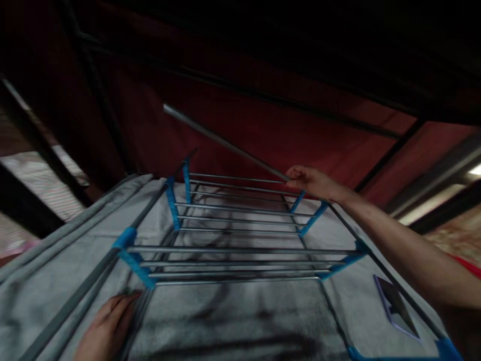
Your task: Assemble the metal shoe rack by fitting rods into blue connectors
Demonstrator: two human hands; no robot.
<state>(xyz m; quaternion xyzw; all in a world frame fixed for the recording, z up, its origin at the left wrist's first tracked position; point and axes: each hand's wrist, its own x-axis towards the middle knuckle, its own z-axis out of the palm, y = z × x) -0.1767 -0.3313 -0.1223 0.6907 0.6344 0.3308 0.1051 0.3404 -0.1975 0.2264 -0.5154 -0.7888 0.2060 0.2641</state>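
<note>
A thin metal tube [225, 143] is pinched at its near right end by my right hand [308, 181], slanting up and left above the rack. Below it stands a rack frame [244, 250] of grey tubes joined by blue plastic connectors [137, 268], on a grey blanket. My left hand [108, 326] is low at the left, beside the frame's side tubes, with its fingers drawn together against dark tubes [140, 316] near the blanket. What lies under those fingers is hidden.
The grey blanket [75, 260] covers the bed. A phone [396, 306] lies on it at the right. Dark bed-frame bars [240, 90] and red cloth [158, 135] close off the back. A lamp-lit strip [477, 169] shows at far right.
</note>
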